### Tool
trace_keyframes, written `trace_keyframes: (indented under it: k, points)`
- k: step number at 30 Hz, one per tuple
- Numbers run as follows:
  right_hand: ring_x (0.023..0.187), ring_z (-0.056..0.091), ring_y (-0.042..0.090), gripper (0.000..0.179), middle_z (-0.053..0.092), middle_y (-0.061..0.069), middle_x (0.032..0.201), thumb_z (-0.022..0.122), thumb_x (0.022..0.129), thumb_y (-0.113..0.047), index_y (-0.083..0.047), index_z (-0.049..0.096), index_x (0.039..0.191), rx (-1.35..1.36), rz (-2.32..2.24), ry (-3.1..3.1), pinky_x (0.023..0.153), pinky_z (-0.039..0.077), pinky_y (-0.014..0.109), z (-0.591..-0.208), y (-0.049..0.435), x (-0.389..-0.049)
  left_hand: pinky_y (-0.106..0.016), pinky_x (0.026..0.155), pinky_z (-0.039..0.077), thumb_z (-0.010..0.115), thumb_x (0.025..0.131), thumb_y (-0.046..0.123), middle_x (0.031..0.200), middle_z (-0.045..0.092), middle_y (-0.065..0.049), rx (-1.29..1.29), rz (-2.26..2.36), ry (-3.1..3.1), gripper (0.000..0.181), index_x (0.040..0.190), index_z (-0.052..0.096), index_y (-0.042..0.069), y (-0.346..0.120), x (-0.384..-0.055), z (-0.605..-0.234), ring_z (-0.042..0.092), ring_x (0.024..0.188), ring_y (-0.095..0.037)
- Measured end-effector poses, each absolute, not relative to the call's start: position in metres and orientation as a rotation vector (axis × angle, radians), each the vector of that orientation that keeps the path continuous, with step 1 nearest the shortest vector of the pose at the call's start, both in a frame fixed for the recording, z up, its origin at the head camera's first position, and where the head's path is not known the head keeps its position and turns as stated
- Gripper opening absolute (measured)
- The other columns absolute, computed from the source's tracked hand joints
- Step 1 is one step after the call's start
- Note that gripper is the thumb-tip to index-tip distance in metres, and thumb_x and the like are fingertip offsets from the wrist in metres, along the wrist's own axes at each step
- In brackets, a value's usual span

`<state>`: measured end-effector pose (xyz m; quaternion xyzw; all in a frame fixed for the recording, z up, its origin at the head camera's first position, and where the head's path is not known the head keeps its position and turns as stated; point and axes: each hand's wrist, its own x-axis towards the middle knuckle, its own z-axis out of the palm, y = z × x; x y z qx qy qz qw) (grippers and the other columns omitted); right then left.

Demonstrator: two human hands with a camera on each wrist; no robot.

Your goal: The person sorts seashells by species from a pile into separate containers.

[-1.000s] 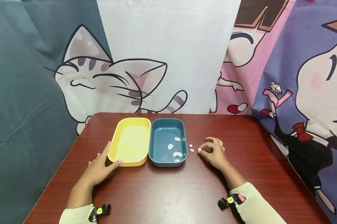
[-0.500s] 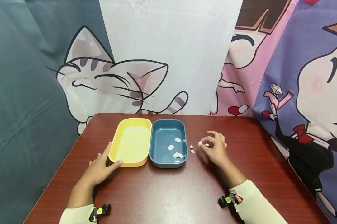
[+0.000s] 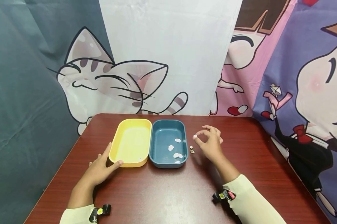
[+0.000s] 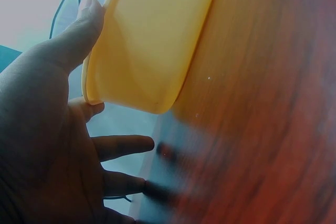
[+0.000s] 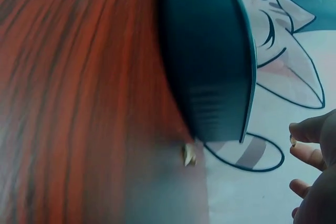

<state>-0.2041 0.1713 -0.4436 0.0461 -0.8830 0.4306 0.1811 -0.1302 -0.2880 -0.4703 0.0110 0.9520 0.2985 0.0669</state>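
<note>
A small white piece (image 3: 195, 136) is pinched between thumb and forefinger of the right hand (image 3: 211, 144), raised just to the right of the blue tray (image 3: 163, 133); the other fingers stand apart from the pinch. Fingertips cover most of the piece, so which way its long axis points cannot be told. The blue tray and yellow tray (image 3: 132, 143) stand side by side, both long axes running away from the person. The left hand (image 3: 101, 169) is spread, thumb and forefinger against the yellow tray's near-left corner, gripping nothing else. Flat white pieces (image 3: 171, 147) lie scattered in the blue tray, and two small ones (image 3: 192, 151) rest on the table (image 3: 157, 193) just beside it. The right wrist view cuts off much of the right hand.
</note>
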Motion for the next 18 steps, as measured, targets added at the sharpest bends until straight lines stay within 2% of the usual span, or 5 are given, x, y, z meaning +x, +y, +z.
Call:
trace_keyframes:
  k: [7,11,18]
  points:
    - [0.152,0.036,0.037,0.012,0.062,0.011,0.146,0.087,0.092,-0.017,-0.008,0.082,0.098,0.182,1.277,-2.477,0.114,0.020,0.067,-0.434,0.142,-0.202,-0.094,0.116,0.011,0.062,0.101,0.072,0.174,0.029,-0.034,0.033,0.902,2.878,0.111,0.178,0.000,0.021,-0.288,-0.129,-0.473,0.017,0.158,-0.071]
    - [0.152,0.036,0.036,0.011,0.063,0.009,0.146,0.089,0.091,-0.017,-0.011,0.082,0.097,0.221,1.326,-2.464,0.113,0.020,0.070,-0.431,0.123,-0.200,-0.094,0.116,0.011,0.062,0.101,0.071,0.175,0.029,-0.034,0.035,0.892,2.881,0.111,0.178,-0.002,0.022,-0.288,-0.129,-0.473,0.017,0.158,-0.071]
    - [0.151,0.038,0.038,0.008,0.064,0.011,0.145,0.087,0.092,-0.016,-0.012,0.081,0.096,0.330,1.347,-2.471,0.115,0.021,0.070,-0.428,0.091,-0.201,-0.094,0.116,0.013,0.062,0.101,0.071,0.174,0.029,-0.033,0.031,0.877,2.884,0.111,0.178,0.001,0.019,-0.288,-0.130,-0.470,0.019,0.158,-0.071]
